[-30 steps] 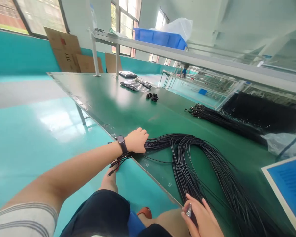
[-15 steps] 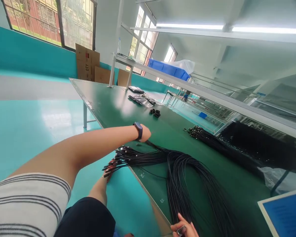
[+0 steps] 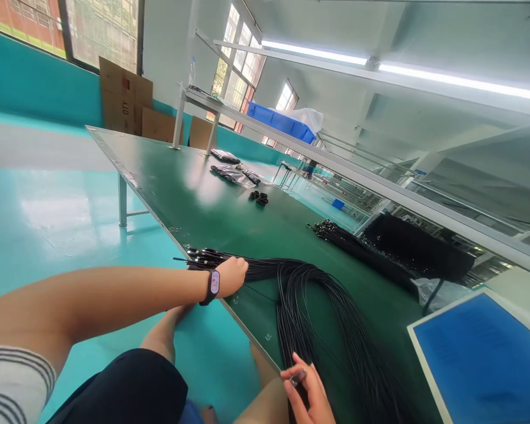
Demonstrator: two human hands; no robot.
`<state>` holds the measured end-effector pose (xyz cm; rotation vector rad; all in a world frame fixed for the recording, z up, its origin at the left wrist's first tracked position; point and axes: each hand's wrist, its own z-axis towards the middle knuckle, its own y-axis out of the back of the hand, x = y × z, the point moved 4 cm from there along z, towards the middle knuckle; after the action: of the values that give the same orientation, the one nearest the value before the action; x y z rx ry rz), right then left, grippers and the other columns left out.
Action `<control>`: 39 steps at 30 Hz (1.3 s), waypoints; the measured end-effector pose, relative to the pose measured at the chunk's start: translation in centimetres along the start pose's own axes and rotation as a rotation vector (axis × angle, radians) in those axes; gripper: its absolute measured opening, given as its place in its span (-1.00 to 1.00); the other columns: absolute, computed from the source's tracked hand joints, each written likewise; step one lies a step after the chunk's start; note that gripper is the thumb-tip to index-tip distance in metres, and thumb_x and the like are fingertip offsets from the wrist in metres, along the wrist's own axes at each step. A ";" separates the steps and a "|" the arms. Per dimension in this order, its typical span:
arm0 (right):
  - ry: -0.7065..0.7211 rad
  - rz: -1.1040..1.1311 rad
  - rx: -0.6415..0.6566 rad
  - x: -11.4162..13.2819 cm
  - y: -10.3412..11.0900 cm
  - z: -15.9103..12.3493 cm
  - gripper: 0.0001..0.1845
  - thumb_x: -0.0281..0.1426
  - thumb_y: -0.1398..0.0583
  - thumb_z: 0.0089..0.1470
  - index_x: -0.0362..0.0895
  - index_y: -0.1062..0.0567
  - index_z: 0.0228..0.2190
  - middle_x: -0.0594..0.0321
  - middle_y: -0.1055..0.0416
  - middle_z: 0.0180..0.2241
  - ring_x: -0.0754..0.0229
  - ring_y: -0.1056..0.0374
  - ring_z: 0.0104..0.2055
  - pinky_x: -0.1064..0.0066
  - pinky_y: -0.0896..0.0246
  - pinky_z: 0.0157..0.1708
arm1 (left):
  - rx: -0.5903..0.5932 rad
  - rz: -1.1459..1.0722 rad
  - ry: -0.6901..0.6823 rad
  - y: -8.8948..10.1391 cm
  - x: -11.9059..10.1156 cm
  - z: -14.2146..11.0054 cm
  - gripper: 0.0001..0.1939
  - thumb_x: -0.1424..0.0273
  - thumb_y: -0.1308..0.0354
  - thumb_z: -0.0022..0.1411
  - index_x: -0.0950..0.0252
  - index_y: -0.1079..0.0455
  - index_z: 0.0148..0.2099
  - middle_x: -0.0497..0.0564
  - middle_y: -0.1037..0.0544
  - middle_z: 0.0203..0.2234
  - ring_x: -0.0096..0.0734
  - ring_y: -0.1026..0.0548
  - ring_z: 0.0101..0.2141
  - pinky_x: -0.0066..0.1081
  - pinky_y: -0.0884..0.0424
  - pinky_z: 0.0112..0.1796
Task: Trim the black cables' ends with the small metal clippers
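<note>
A large looped bundle of thin black cables (image 3: pixel 318 318) lies on the green table (image 3: pixel 194 200), its connector ends fanned out over the near edge. My left hand (image 3: pixel 232 275), with a watch on the wrist, is closed on the bundle just behind those connector ends. At the bottom of the frame, by the table edge, my right hand (image 3: pixel 307 391) pinches a small metal-tipped cable end (image 3: pixel 297 377) where the loop's other side runs off.
A second bundle of black cables (image 3: pixel 353 244) and a big black heap (image 3: pixel 415 250) lie further right. Small black rings (image 3: pixel 258 198) and dark plastic bags (image 3: pixel 232 172) sit further along. A blue board (image 3: pixel 481 359) is near right. A shelf rail carries a blue bin (image 3: pixel 280 122).
My left hand came back from its reach over the table and now grips the bundle near the connector ends, which lie higher on the table edge. My right hand keeps the cable end.
</note>
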<state>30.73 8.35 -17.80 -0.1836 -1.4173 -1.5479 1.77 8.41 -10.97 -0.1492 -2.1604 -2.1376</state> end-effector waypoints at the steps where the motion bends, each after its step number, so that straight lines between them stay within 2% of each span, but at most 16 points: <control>1: 0.000 0.013 0.017 0.2 0.2 0.0 -0.76 -0.18 -0.12 0.10 0.01 -0.55 -0.38 0.15 -0.60 -0.25 -0.17 -0.35 0.13 -0.10 0.00 0.22 | 0.006 -0.004 -0.003 0.2 -0.2 0.1 -0.71 0.32 -0.14 0.31 0.33 -0.39 0.03 0.13 -0.47 -0.01 -0.18 -0.47 -0.06 -0.09 -0.44 -0.07; 3: -0.009 0.029 0.054 0.6 0.5 0.1 -0.75 -0.15 -0.13 0.11 0.00 -0.55 -0.37 0.14 -0.59 -0.23 -0.15 -0.34 0.15 -0.07 -0.01 0.22 | 0.030 -0.020 0.005 1.1 -0.3 0.6 -0.70 0.32 -0.15 0.30 0.33 -0.38 0.03 0.14 -0.47 -0.01 -0.18 -0.47 -0.06 -0.08 -0.44 -0.07; 6: -0.038 0.034 0.087 1.2 0.9 0.0 -0.75 -0.16 -0.14 0.14 -0.01 -0.56 -0.35 0.12 -0.57 -0.13 -0.15 -0.30 0.18 -0.09 -0.03 0.21 | 0.099 -0.072 0.032 3.8 0.5 2.2 -0.69 0.32 -0.16 0.29 0.34 -0.38 0.04 0.14 -0.47 -0.03 -0.18 -0.49 -0.08 -0.09 -0.45 -0.08; 9: -0.066 0.042 0.072 1.6 1.1 -0.3 -0.75 -0.17 -0.13 0.17 -0.01 -0.56 -0.32 0.10 -0.52 -0.04 -0.16 -0.22 0.23 -0.12 -0.01 0.21 | 0.179 -0.153 0.066 6.7 1.9 3.8 -0.69 0.30 -0.14 0.31 0.31 -0.37 0.05 0.12 -0.47 -0.02 -0.21 -0.49 -0.09 -0.11 -0.47 -0.11; 11: -0.077 0.050 0.051 1.8 1.1 -0.5 -0.74 -0.16 -0.14 0.17 -0.02 -0.56 -0.32 0.09 -0.50 0.00 -0.17 -0.17 0.26 -0.13 0.01 0.22 | 0.266 -0.223 0.065 7.6 2.3 4.3 -0.68 0.29 -0.14 0.31 0.33 -0.38 0.04 0.10 -0.48 -0.05 -0.21 -0.50 -0.13 -0.14 -0.48 -0.14; 13: -0.092 0.052 0.036 1.8 1.1 -0.7 -0.74 -0.16 -0.14 0.16 -0.02 -0.56 -0.32 0.09 -0.46 0.06 -0.20 -0.11 0.29 -0.15 0.00 0.21 | 0.367 -0.297 0.056 7.3 2.1 4.0 -0.68 0.29 -0.14 0.31 0.34 -0.38 0.04 0.09 -0.49 -0.07 -0.23 -0.52 -0.16 -0.17 -0.50 -0.18; 17: -0.095 0.049 0.063 1.9 1.1 -0.6 -0.76 -0.16 -0.15 0.16 0.00 -0.56 -0.31 0.12 -0.45 0.07 -0.22 -0.12 0.28 -0.20 0.01 0.20 | 0.477 -0.405 0.076 4.6 1.4 2.1 -0.72 0.31 -0.13 0.32 0.31 -0.38 0.03 0.09 -0.50 -0.09 -0.30 -0.52 -0.21 -0.22 -0.52 -0.22; 22: -0.076 0.046 0.141 1.7 1.3 -0.4 -0.79 -0.21 -0.15 0.16 -0.01 -0.54 -0.29 0.13 -0.51 -0.02 -0.15 -0.16 0.27 -0.17 0.14 0.26 | 0.385 -0.434 0.090 1.5 0.8 -0.6 -0.69 0.24 -0.11 0.32 0.34 -0.39 -0.01 0.07 -0.52 -0.15 -0.29 -0.53 -0.23 -0.20 -0.50 -0.22; 25: -0.090 0.041 0.189 1.2 1.3 -0.4 -0.80 -0.22 -0.16 0.16 0.00 -0.55 -0.28 0.14 -0.50 -0.01 -0.15 -0.14 0.27 -0.18 0.14 0.26 | 0.282 -0.374 0.086 0.5 0.5 -2.2 -0.65 0.19 -0.14 0.29 0.32 -0.38 0.00 0.10 -0.49 -0.08 -0.21 -0.48 -0.12 -0.09 -0.44 -0.11; 29: -0.126 0.019 0.202 0.3 1.3 -0.6 -0.76 -0.20 -0.17 0.14 -0.02 -0.56 -0.23 0.08 -0.38 0.13 -0.25 -0.04 0.31 -0.29 0.10 0.21 | 0.189 -0.318 0.114 -0.1 0.2 -3.6 -0.59 0.31 -0.29 0.12 0.37 -0.37 -0.02 0.20 -0.42 0.01 0.03 -0.35 0.06 0.03 -0.31 -0.01; 31: -0.122 0.013 0.212 0.2 1.3 -0.6 -0.75 -0.20 -0.16 0.15 -0.02 -0.56 -0.22 0.08 -0.41 0.11 -0.23 -0.06 0.31 -0.28 0.11 0.21 | 0.198 -0.351 0.113 0.1 0.1 -3.5 -0.70 0.40 -0.25 0.12 0.39 -0.40 -0.09 0.21 -0.47 -0.07 0.01 -0.39 0.01 -0.01 -0.34 -0.05; 33: -0.120 0.012 0.215 0.3 1.2 -0.6 -0.75 -0.20 -0.15 0.16 -0.02 -0.56 -0.23 0.08 -0.44 0.07 -0.21 -0.08 0.30 -0.25 0.07 0.21 | 0.230 -0.427 0.099 0.7 -0.1 -3.3 -0.79 0.42 -0.21 0.11 0.38 -0.42 -0.18 0.20 -0.53 -0.19 -0.04 -0.47 -0.12 -0.12 -0.39 -0.15; 36: -0.142 0.021 0.203 0.6 1.2 -0.7 -0.74 -0.19 -0.14 0.15 -0.01 -0.56 -0.23 0.09 -0.45 0.06 -0.19 -0.11 0.28 -0.21 -0.04 0.18 | 0.315 -0.602 0.064 1.4 -0.6 -3.3 -0.74 0.23 -0.15 0.14 0.32 -0.43 -0.22 0.11 -0.59 -0.35 -0.18 -0.54 -0.35 -0.33 -0.40 -0.37; 39: -0.190 0.031 0.196 0.6 1.3 -0.7 -0.75 -0.18 -0.15 0.14 0.01 -0.56 -0.24 0.12 -0.39 0.13 -0.20 -0.08 0.29 -0.23 -0.02 0.18 | 0.395 -0.753 0.071 1.0 -0.8 -4.1 -0.58 0.09 0.09 0.27 0.26 -0.40 -0.09 0.03 -0.62 -0.35 -0.32 -0.53 -0.44 -0.43 -0.35 -0.49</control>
<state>31.69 7.61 -16.74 -0.2383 -1.6974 -1.3849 2.74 4.29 -10.09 0.8819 -2.8306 -1.8581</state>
